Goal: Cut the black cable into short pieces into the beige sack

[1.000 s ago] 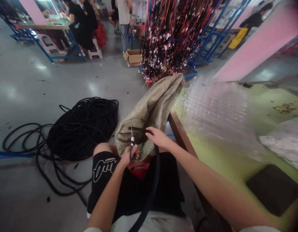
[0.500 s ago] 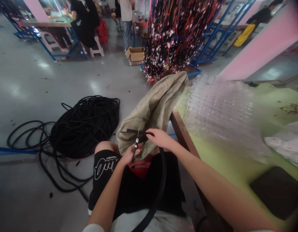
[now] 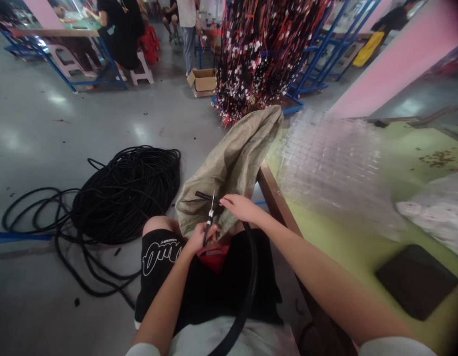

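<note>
My left hand (image 3: 198, 239) is closed around the handles of a small pair of scissors (image 3: 210, 217), its blades pointing up and away from me. Those blades cross a piece of black tubing (image 3: 206, 196), whose free end sticks out to their left. To the right of the scissors, my right hand (image 3: 241, 206) pinches the same tubing. From there the tubing curves down over my lap and out at the bottom of the view. Behind both hands spreads the mouth of a tan woven sack (image 3: 229, 160); whatever it contains is hidden.
A tangled coil of black tubing (image 3: 127, 198) lies on the floor at left. On the right, a yellow-green table (image 3: 325, 247) carries clear plastic packaging (image 3: 333, 163) and a dark square pad (image 3: 416, 281). Farther back are a rack of hanging wires (image 3: 247, 59), an open carton (image 3: 204, 81) and people.
The scissor blades appear closer together on the tubing than before. The tubing's free end tilts more. The whole scene has shifted slightly left in view.
</note>
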Demonstrator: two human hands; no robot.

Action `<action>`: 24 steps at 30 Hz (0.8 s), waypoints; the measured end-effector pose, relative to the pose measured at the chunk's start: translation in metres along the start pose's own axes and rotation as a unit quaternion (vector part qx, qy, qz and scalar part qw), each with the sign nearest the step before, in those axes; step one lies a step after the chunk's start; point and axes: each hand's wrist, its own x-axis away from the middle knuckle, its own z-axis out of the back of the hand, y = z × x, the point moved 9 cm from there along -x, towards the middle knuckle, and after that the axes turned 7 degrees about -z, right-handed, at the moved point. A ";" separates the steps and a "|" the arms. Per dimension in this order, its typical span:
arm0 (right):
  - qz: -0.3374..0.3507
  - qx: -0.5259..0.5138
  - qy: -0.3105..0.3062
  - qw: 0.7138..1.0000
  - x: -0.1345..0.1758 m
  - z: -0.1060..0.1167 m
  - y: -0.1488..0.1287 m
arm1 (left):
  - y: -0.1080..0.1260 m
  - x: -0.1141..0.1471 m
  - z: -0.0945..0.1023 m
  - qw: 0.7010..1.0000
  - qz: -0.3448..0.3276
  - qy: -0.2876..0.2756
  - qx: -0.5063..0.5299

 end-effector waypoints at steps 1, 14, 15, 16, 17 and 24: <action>-0.001 -0.018 -0.015 1.000 0.000 -0.001 0.000 | 0.003 0.000 -0.002 1.000 -0.008 -0.009 0.009; -0.131 -0.139 -0.083 0.978 0.005 -0.014 0.019 | -0.018 0.000 -0.007 0.998 0.064 -0.015 0.008; -0.120 -0.114 -0.059 0.984 0.004 -0.011 0.018 | -0.017 -0.001 -0.007 0.998 0.060 -0.016 0.012; -0.108 -0.092 -0.035 0.989 0.003 -0.007 0.016 | -0.014 -0.001 -0.007 0.998 0.052 -0.019 0.017; -0.094 -0.076 -0.006 0.993 0.003 -0.002 0.014 | -0.012 -0.001 -0.007 0.999 0.041 -0.020 0.023; 0.014 -0.105 0.081 0.991 0.004 0.014 -0.003 | 0.011 0.000 -0.004 0.991 -0.030 0.035 0.128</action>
